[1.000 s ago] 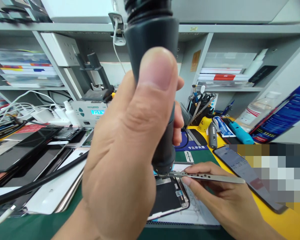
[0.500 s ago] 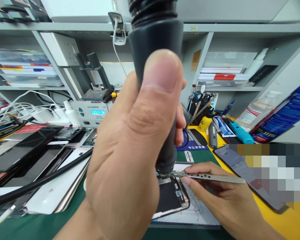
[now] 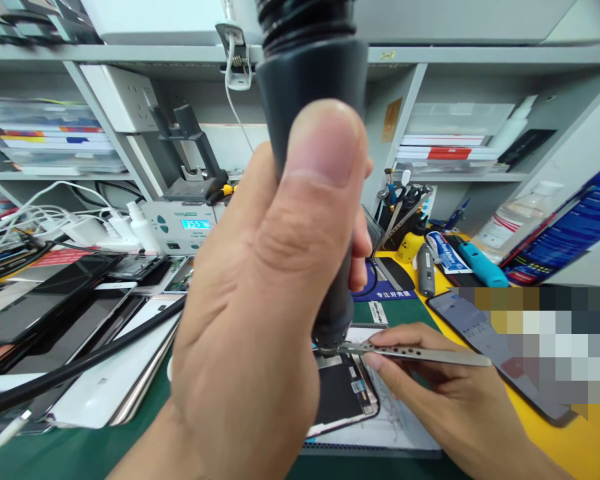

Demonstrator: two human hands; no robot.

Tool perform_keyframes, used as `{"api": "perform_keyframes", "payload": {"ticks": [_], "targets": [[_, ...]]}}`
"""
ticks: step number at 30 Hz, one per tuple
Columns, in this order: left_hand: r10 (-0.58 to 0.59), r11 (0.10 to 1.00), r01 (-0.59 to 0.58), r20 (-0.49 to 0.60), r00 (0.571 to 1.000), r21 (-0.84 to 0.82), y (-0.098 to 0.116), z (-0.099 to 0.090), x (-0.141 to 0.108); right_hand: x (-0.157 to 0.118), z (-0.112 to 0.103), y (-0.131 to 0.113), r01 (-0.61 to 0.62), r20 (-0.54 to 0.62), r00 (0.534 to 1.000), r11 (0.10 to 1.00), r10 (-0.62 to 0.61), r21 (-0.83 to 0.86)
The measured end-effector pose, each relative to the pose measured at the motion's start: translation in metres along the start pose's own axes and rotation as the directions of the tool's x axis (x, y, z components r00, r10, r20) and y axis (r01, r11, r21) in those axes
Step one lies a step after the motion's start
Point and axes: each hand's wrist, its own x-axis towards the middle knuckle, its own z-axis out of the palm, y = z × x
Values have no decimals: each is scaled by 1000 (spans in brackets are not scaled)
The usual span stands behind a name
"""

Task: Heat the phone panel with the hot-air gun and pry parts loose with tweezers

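My left hand [image 3: 265, 287] is wrapped round the black handle of a hot air gun [image 3: 315, 80], held upright with its nozzle pointing down. Below the nozzle lies a phone screen assembly [image 3: 337, 397], its inner side up, on a white notebook [image 3: 405, 420]. Much of the screen is hidden behind my left hand. Between thumb and fingers, my right hand [image 3: 445, 393] pinches metal tweezers [image 3: 420, 355] with a row of holes. Their tips reach the upper edge of the screen, just under the nozzle; whether they grip anything there I cannot make out.
A hot air station [image 3: 180, 223] with a lit display stands behind my left hand. Stacked phones [image 3: 115, 360] and a black hose [image 3: 85, 357] fill the left. At right lie a phone [image 3: 485, 353], a grey tool [image 3: 425, 270] and a clear bottle [image 3: 520, 220]. A razor blade [image 3: 377, 312] rests behind the notebook.
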Motion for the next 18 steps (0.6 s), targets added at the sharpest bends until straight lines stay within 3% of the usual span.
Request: {"api": "perform_keyframes", "payload": {"ticks": [9,14,18], "targets": [[-83,996,83,2,997,-31,-26,-21,22,-1,-1,0,-18,8,1000,999,17,41],[-107,994,107,4,994,-31,-19,-20,15,-1,-1,0,-24,7,1000,999,23,49],[-121,992,121,8,993,-24,-4,-10,7,1,-1,-1,-24,-2,1000,999,24,23]]}}
